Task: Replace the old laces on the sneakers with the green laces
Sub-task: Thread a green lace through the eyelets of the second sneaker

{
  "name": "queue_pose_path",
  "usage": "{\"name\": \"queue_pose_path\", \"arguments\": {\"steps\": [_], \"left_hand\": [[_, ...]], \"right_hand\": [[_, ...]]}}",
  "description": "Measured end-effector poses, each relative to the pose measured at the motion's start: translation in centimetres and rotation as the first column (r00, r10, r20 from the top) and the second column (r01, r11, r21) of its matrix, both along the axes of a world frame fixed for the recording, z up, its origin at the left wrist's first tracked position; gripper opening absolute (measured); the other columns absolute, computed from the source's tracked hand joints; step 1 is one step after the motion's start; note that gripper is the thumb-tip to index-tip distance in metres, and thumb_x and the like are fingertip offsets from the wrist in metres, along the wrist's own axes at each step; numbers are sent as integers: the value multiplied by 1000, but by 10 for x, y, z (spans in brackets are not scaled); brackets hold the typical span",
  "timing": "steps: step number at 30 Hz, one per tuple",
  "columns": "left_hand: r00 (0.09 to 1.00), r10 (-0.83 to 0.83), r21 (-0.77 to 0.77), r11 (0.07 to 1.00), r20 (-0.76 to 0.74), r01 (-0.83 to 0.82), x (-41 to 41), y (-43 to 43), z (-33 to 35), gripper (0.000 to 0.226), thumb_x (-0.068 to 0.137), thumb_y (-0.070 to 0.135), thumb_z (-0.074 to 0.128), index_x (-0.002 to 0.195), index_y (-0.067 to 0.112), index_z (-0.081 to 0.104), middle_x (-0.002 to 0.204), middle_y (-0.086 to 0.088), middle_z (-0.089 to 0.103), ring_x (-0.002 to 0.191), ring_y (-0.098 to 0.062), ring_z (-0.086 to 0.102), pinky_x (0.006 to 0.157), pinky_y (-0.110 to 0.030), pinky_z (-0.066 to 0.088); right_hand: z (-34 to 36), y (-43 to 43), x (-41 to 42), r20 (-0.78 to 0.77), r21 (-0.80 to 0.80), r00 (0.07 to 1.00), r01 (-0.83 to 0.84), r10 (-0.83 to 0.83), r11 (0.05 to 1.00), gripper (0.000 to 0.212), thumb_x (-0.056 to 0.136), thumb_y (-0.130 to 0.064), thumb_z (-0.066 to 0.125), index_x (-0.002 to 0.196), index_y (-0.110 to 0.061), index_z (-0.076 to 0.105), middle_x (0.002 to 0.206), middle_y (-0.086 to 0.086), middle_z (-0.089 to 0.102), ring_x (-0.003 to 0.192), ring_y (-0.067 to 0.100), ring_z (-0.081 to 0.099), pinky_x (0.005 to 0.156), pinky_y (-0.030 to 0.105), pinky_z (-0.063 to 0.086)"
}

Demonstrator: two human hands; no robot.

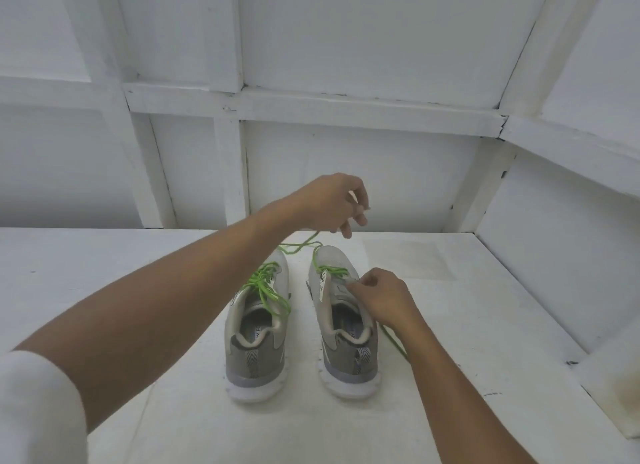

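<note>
Squarely on the white desk (485, 307), side by side with heels toward the camera: a left sneaker (256, 352) and a right sneaker (346, 359), both grey with white soles. Across the left sneaker, a green lace (266, 283) threaded up through the eyelets, loose ends draped over the collar. On the right sneaker, a second green lace (332, 271), threaded only through the eyelets nearest the toe. Above and just beyond the toes, the left grip (332, 204), raised off the desk, fingers curled, pinching one end of the second green lace, the strand dropping slack in a loop to the right sneaker's front. Lower down, the right grip (381, 297), resting on the right sneaker, fingertips pinching the upper's edge beside the tongue. Trailing from under the right wrist across the desk, just beside the right sneaker's outer side: the other end of the same lace. At the lower left edge, a white sleeve (34, 411). Behind it all, a white panelled wall (346, 48).
</note>
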State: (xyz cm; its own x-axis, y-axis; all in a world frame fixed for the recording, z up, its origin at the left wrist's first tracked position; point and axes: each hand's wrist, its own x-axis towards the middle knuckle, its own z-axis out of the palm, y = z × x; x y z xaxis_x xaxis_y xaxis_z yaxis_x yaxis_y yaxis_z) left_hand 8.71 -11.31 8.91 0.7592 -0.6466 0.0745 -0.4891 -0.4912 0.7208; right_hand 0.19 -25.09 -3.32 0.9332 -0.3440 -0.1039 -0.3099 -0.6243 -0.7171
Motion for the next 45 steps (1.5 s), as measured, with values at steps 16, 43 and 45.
{"name": "queue_pose_path", "arguments": {"steps": [16, 43, 45], "left_hand": [[956, 280, 140, 954, -91, -267, 10, -13, -103, 12, 83, 12, 68, 92, 15, 76, 86, 2, 67, 83, -10, 57, 69, -19, 42], [953, 297, 340, 892, 59, -299, 4, -36, -112, 11, 75, 20, 68, 78, 29, 74, 88, 3, 71, 88, -20, 65, 69, -27, 51], [952, 298, 345, 888, 72, -304, 3, -37, -113, 10, 75, 21, 67, 79, 29, 73, 90, 3, 71, 89, -21, 64, 73, -29, 54]], "right_hand": [[-3, -10, 27, -198, 368, 979, 124, -53, 921, 12, 86, -19, 53, 85, -8, 53, 83, 13, 56, 73, 25, 53, 59, 29, 44], [-18, -17, 27, -209, 603, 959, 279, -189, 747, 7, 86, -6, 54, 82, -4, 60, 71, 11, 53, 62, 24, 46, 53, 28, 38], [-19, -17, 28, -213, 608, 958, 284, -192, 742, 7, 85, -6, 54, 85, -4, 61, 73, 12, 55, 64, 25, 48, 56, 30, 41]]}}
